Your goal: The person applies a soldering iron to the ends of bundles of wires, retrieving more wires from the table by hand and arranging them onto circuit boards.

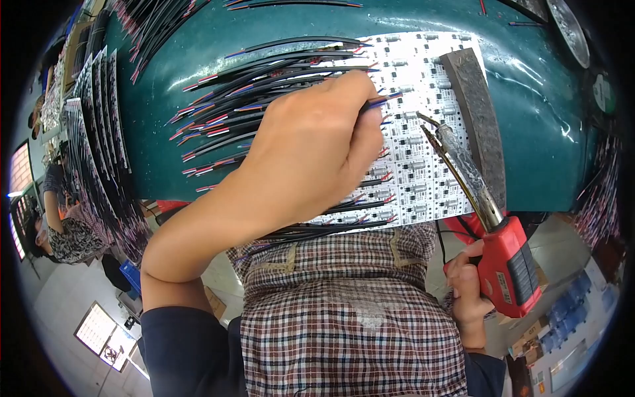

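My left hand (317,132) reaches over the white circuit board sheet (405,149), its thumb and forefinger pinched on a black cable (377,103) with bare coloured wire ends. Those ends lie over the board's printed parts. In my right hand (465,284) is a red soldering gun (506,271), gripped by its handle. Its metal tip points up and left, close above the board, a little right of the held cable. Several more black cables (218,122) with red, white and blue ends lie across the board's left side, partly hidden by my left hand.
A dark, heavy-looking bar (477,112) rests along the board's right edge on the green table (536,132). Bundles of cables (99,139) hang at the left, more (600,192) at the right. A metal dish (569,30) stands at the back right. Another person (73,228) is at the far left.
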`<state>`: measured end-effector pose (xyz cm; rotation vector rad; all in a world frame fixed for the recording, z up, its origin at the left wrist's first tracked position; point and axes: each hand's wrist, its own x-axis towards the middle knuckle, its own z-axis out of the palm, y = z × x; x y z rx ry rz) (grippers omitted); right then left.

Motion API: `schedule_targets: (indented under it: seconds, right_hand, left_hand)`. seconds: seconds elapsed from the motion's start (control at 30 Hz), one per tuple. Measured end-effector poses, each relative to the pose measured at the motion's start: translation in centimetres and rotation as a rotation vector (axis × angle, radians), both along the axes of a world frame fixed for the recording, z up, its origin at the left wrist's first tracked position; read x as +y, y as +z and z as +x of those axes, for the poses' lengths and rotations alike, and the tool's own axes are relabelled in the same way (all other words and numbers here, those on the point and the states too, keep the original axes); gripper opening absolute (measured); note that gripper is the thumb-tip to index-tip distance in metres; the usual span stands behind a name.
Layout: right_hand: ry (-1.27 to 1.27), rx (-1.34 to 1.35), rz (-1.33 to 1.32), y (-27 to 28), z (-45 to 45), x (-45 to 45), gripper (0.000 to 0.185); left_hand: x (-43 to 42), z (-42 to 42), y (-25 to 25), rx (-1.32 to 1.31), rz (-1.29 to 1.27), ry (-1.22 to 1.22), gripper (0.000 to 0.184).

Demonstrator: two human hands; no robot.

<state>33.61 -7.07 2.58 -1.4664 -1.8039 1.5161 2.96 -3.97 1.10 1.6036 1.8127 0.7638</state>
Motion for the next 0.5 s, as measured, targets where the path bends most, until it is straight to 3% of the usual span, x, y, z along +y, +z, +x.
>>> schedule_targets:
  seconds: [0.07, 0.13, 0.23, 0.3, 0.37, 0.5]
  right_hand:
    - [-0.032, 0.035, -0.032, 0.5, -0.6, 0.3, 0.035]
    - [-0.032, 0.059, -0.034, 0.3, -0.5, 0.2, 0.034]
    - [-0.039, 0.091, -0.047, 0.4, -0.7, 0.1, 0.033]
    - [-0.047, 0.101, -0.056, 0.3, -0.7, 0.0, 0.033]
    - [-0.016, 0.102, -0.029, 0.0, -0.3, -0.2, 0.032]
    - [0.074, 0.008, 0.016, -0.5, 1.1, -0.4, 0.031]
  left_hand:
    - [0.0, -0.3, -0.1, 0.016, -0.02, -0.01, 0.007]
    - [0.1, -0.4, 0.2, 0.257, 0.241, -0.056, 0.008]
    - [-0.1, -0.7, 1.8, 0.29, 0.282, 0.0, 0.008]
    - [-0.4, -0.3, 1.2, 0.158, 0.425, 0.016, 0.009]
    - [-0.8, 0.3, 2.7, 0.074, -0.182, 0.011, 0.01]
    - [-1.6, 0.7, 0.3, 0.176, -0.04, 0.019, 0.012]
